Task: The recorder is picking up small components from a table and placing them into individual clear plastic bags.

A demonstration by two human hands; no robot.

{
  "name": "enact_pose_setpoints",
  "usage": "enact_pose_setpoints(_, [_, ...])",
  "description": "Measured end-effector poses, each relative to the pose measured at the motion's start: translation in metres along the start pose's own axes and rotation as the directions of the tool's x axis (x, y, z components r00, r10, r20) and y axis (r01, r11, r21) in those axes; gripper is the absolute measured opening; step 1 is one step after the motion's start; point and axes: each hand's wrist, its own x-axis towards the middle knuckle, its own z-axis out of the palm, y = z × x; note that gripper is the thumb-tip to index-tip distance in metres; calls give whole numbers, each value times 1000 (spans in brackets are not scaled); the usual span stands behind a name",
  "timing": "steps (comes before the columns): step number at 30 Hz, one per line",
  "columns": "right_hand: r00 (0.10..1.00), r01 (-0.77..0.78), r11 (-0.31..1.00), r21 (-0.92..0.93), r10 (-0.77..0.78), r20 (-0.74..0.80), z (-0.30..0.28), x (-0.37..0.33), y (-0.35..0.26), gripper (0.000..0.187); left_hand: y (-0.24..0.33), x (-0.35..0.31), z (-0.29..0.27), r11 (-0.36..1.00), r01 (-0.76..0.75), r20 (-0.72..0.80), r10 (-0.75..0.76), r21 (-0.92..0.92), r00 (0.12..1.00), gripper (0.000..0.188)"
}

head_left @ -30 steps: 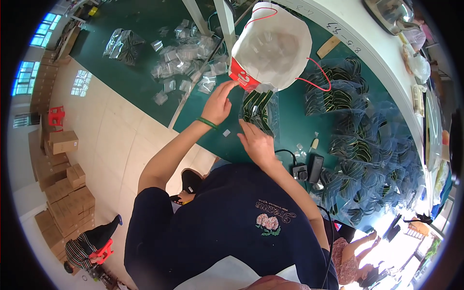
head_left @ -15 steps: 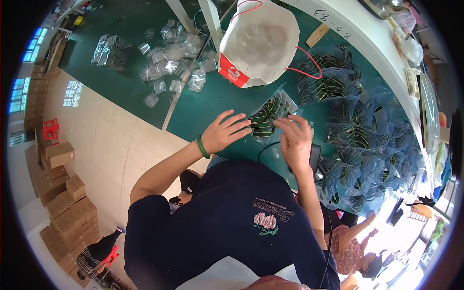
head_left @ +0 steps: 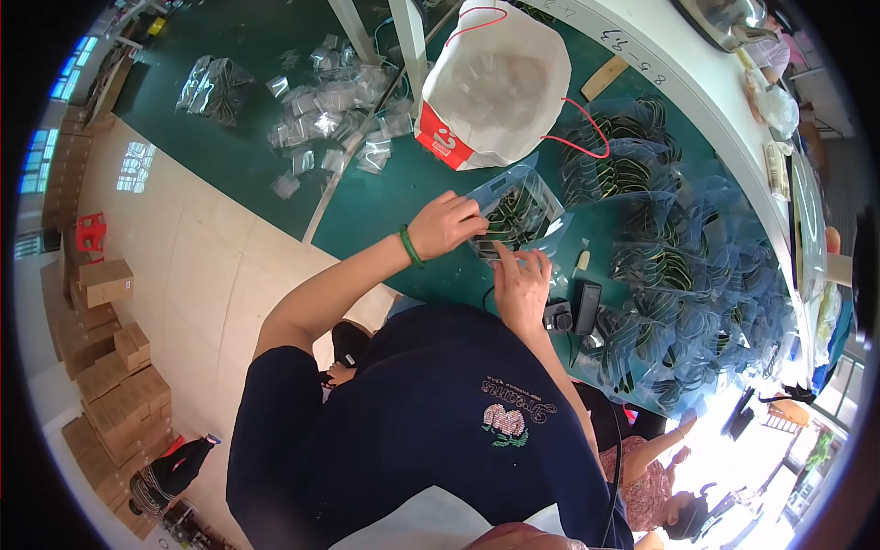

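Observation:
A clear plastic bag point(head_left: 519, 216) holding dark green, yellow-edged strips lies on the green table in front of me. My left hand point(head_left: 447, 225) is closed on the bag's left edge, its fingers bent. Along the near edge, my right hand point(head_left: 522, 282) has its fingers curled onto the plastic; the fingertips partly cover the bag there. A green bangle point(head_left: 411, 247) circles my left wrist.
A white paper bag point(head_left: 495, 87) with red handles stands beyond my hands. Small clear packets point(head_left: 330, 105) are heaped at the far left, many filled bags point(head_left: 674, 261) at the right. A black box-like device point(head_left: 587, 307) sits beside my right hand.
My left hand has moved right and up and closed on the bag's edge. My right hand has drawn back toward me and left, uncovering the black device and a small pale object.

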Motion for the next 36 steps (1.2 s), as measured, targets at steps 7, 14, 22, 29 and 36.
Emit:
enact_pose_setpoints(7, [994,86,988,-130,-94,-55,3,-1,8,31,-3,-13,16,997,32,-74,-38,-71,997,24])
enact_pose_setpoints(14, [980,191,963,-188,-197,-14,11,-2,9,30,-25,-26,5,973,-230,9,230,5,973,38])
enact_pose_setpoints(22, [939,302,915,-267,-334,-82,29,-6,24,21,-37,-21,11,937,-350,9,350,6,937,28])
enact_pose_setpoints(29, [951,277,928,-248,-302,-70,35,-6,25,21,-31,-15,4,925,-379,-11,380,39,925,21])
enact_pose_setpoints(36, [959,218,952,-215,-250,-134,35,5,14,22,-35,-13,9,919,-392,-27,393,41,919,13])
